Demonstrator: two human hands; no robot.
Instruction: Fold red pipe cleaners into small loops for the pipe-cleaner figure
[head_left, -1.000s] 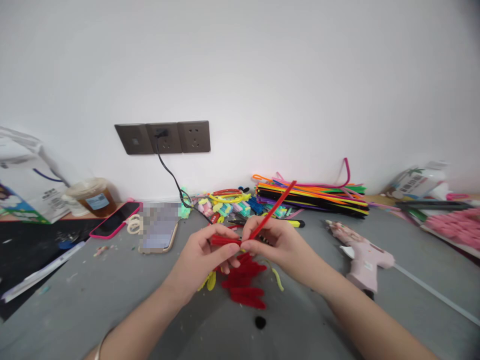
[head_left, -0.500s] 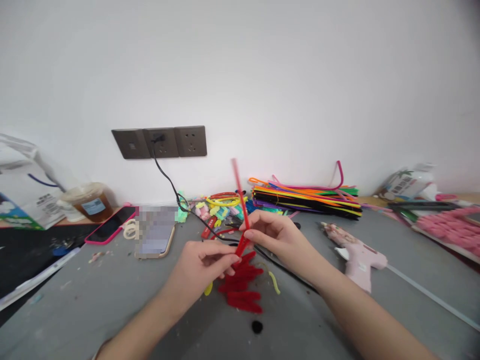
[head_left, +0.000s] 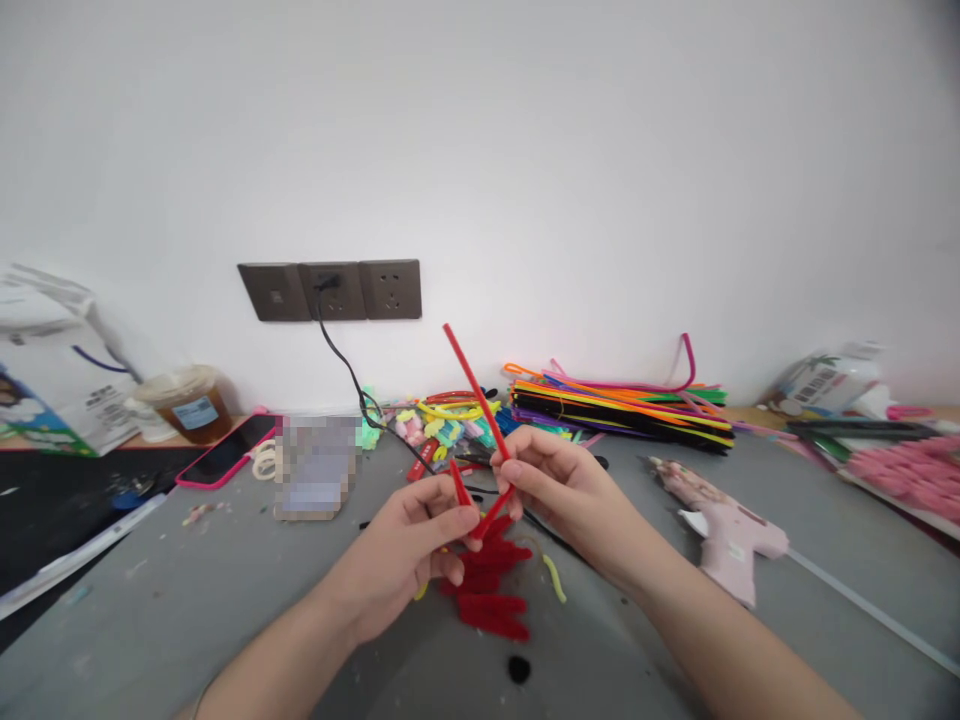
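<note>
My left hand (head_left: pixel 420 540) pinches a bent part of a red pipe cleaner (head_left: pixel 475 385), with a short folded end sticking up past the thumb. The same pipe cleaner runs across to my right hand (head_left: pixel 551 490), closed on it between thumb and fingers. Its long free end rises up and to the left from there. Just below the hands, several folded red pipe cleaner pieces (head_left: pixel 491 615) lie on the grey table. Close by are a short yellow-green piece (head_left: pixel 553 578) and a small black fuzzy ball (head_left: pixel 519 669).
A bundle of coloured pipe cleaners (head_left: pixel 622 410) lies by the wall, beside a pile of small colourful pieces (head_left: pixel 442 420). A pink glue gun (head_left: pixel 724 535) rests at right. Two phones (head_left: pixel 225 452) and a drink cup (head_left: pixel 191 405) are at left. A black cord (head_left: pixel 341 355) hangs from the socket.
The red pipe cleaner, nearly straight before, now bends between my hands, with a short end standing up at my left fingers. Its long end leans further left. The view has shifted slightly.
</note>
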